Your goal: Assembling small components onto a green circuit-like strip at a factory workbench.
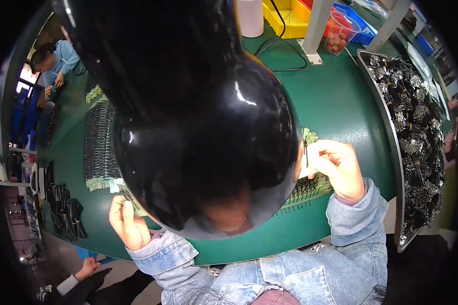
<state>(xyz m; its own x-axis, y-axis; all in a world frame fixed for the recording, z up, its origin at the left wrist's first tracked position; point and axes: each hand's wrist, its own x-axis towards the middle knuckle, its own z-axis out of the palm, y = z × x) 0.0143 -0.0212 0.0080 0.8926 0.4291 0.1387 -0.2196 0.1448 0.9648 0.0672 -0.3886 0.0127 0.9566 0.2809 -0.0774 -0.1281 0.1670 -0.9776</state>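
Note:
A large glossy black lamp hood (203, 152) fills the middle of the view and hides whatever lies between my hands. My left hand (130, 223) is closed in a pinch on a pale green strip (139, 210) at the hood's lower left edge. On the other side, my right hand (341, 168) pinches a pale piece (307, 170) that catches bright light, also partly behind the hood. Whether both hands hold one strip, I cannot tell. Under my right hand lie pale green strips with rows of thin black parts (308, 192).
To the left, rows of black parts on green strips (99, 145) cover the green table (341, 96). Black cable bundles (66, 213) lie nearer. At right stands a metal tray (398, 188) of black leads with shiny ends. A plastic cup (339, 35) and yellow bin (290, 20) stand behind. Another person (66, 58) sits far left.

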